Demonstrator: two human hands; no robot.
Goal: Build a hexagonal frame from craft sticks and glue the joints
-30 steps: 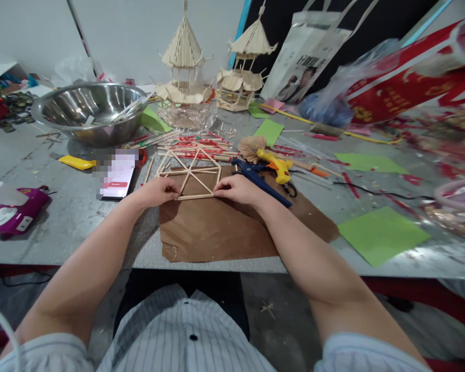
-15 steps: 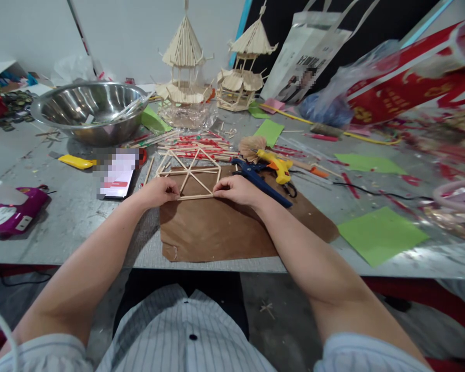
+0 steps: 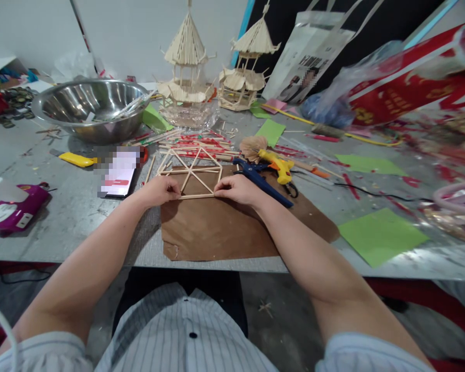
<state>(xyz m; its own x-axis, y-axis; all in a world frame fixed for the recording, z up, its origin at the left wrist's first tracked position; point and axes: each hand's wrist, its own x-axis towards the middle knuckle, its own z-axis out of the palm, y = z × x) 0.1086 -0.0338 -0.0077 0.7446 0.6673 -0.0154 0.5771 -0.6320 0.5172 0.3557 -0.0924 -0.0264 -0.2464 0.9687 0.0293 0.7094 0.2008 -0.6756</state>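
Note:
A hexagonal frame of thin wooden sticks point(image 3: 203, 180), with spokes crossing at its centre, lies over the back edge of a brown board point(image 3: 220, 232). My left hand point(image 3: 160, 190) pinches the near left corner of the frame, where the near stick ends. At the near right corner my right hand point(image 3: 235, 189) pinches the other end of that same stick. Fingertips hide both corners. Just right of my right hand lie a blue-handled tool point(image 3: 263, 183) and a yellow glue gun point(image 3: 279, 166). Behind the frame is a pile of loose sticks and red wrappers point(image 3: 201, 142).
Two stick-built pagoda models point(image 3: 185, 49) stand at the back. A steel bowl point(image 3: 93, 132), a yellow utility knife point(image 3: 75, 159), a phone point(image 3: 118, 173) and a purple pack point(image 3: 19, 206) are on the left. Green paper point(image 3: 383, 236) and a red bag point(image 3: 411, 77) are on the right.
Both hands stay pinched at the frame's near corners with almost no movement. The whole view has shifted very slightly.

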